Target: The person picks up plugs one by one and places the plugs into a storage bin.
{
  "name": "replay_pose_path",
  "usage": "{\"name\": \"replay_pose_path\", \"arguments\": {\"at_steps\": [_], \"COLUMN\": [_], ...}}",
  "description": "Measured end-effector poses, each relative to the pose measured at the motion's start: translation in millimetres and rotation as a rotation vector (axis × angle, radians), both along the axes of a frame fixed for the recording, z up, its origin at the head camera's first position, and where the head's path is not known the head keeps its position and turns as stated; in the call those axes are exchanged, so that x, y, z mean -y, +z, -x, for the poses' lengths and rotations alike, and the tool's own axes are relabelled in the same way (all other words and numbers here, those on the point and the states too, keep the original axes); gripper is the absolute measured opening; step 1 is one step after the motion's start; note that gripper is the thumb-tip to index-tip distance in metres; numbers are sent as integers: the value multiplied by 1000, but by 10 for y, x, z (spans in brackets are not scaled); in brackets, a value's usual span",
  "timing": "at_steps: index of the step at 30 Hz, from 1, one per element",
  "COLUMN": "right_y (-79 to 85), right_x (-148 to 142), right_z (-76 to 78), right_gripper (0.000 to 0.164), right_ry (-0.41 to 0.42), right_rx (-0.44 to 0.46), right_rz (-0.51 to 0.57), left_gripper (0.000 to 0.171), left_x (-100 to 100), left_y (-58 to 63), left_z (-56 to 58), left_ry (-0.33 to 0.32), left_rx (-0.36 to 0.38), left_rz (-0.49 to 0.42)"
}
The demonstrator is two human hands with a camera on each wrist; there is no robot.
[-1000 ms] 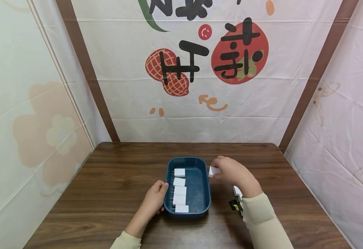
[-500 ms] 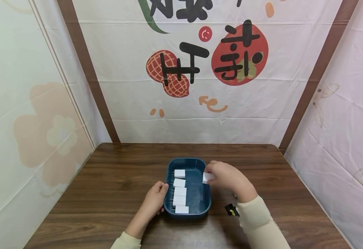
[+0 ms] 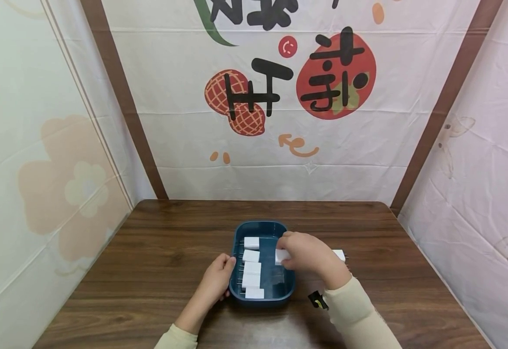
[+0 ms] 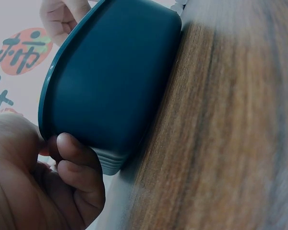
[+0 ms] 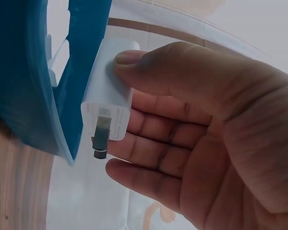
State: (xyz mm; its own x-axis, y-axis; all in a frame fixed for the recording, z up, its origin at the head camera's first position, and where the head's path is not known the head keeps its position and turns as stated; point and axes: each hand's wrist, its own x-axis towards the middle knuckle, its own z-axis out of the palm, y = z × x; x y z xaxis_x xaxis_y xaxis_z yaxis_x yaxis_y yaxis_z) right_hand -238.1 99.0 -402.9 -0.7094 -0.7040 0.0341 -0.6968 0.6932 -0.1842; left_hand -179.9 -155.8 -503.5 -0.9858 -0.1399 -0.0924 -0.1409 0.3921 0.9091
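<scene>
A white charger plug (image 3: 281,257) is pinched by my right hand (image 3: 309,253) over the right side of the blue tray (image 3: 262,302). The right wrist view shows thumb and fingers on the body of this charger plug (image 5: 108,86), with its metal prongs (image 5: 102,136) pointing out of the near end. Several more white charger plugs (image 3: 251,269) lie in a column along the tray's left side, prongs to the left. My left hand (image 3: 219,274) holds the tray's left rim; in the left wrist view its fingers (image 4: 79,175) curl at the wall of the tray (image 4: 110,76).
Right of the tray, another white charger plug (image 3: 340,255) lies partly behind the right wrist. A small black item with a yellow mark (image 3: 317,300) sits beside the right sleeve (image 3: 358,310). The brown wooden table (image 3: 162,252) ends at a printed white cloth (image 3: 192,184).
My right hand has carried the charger plug leftward from beside the tray to over its inside. Its sleeve moved too, exposing the plug at the right. The left hand stayed put.
</scene>
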Motion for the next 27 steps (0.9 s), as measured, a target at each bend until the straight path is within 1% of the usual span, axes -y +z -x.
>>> {"name": "replay_pose_path", "arguments": {"at_steps": [10,17,23,27], "right_y": [-42,-96,-129,-142], "right_x": [120,178,203,221], "right_z": [-54,-66,-83,-96], "right_gripper": [24,20,20,19], "right_ry": [44,51,40,45], "right_rx": [6,9,40,42], "right_rz": [-56,-70,-76,-83], "left_gripper": [31,30,31,31], "left_x": [-3,-1,-2,-2], "left_y": [5,-3,-1,3], "left_z": [1,0,5,7], "left_ry": [2,3,1,-2], "left_rx": [4,-1,-3,-2], "left_rz": [1,-3,-2,-2]}}
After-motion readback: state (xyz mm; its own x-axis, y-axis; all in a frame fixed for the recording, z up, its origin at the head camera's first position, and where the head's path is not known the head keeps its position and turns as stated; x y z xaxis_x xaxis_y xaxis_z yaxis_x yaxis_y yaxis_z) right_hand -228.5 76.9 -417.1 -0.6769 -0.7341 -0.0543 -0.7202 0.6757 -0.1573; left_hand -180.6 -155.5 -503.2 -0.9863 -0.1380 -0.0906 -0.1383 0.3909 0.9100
